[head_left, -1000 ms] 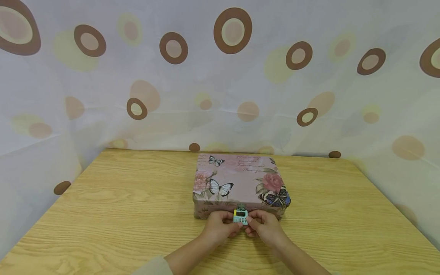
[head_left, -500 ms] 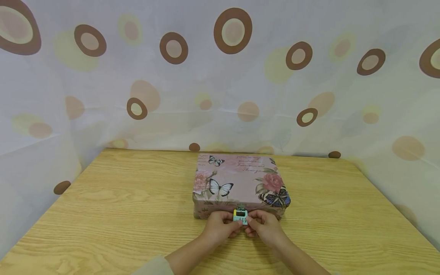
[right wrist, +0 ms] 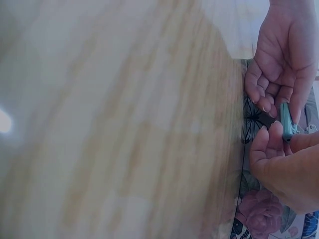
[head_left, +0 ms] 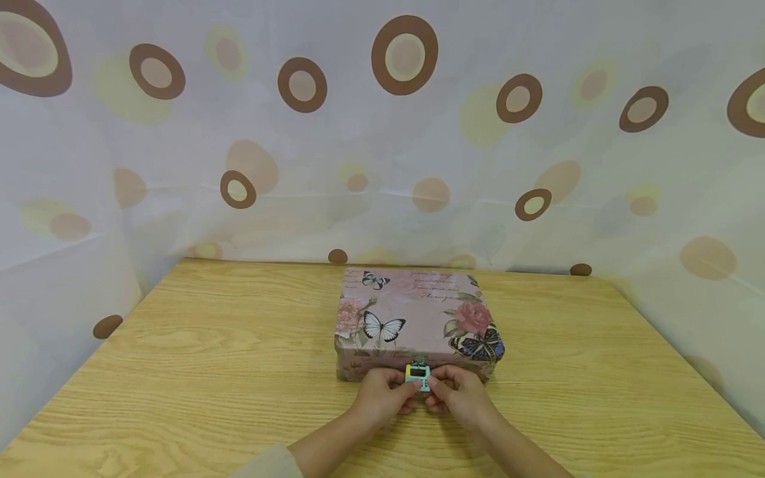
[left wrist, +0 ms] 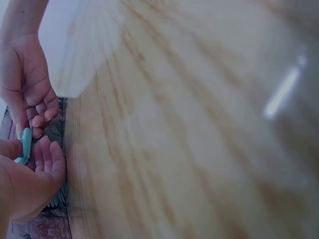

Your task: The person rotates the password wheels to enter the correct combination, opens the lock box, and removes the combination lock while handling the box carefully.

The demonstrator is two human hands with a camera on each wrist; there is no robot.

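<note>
A small light-blue combination padlock (head_left: 418, 373) with a yellow corner hangs at the clasp (head_left: 420, 359) of a pink box. The closed box (head_left: 412, 312) is printed with butterflies and roses. My left hand (head_left: 380, 396) pinches the padlock from its left side, thumb on the front near the dials. From the right, my right hand (head_left: 464, 396) pinches the lower part with thumb and forefinger. In the left wrist view the padlock (left wrist: 25, 145) shows edge-on between both hands. The right wrist view shows the padlock (right wrist: 286, 122) likewise; the digits cannot be read.
The box stands on a wood-grain table (head_left: 239, 345), toward its far side. Behind and at both sides hangs a pale curtain (head_left: 382, 146) with brown and yellow circles. A light sleeve (head_left: 271, 463) covers the left forearm.
My left thumb has shifted slightly to the right across the padlock's dials. The box and my right hand stay almost where they were.
</note>
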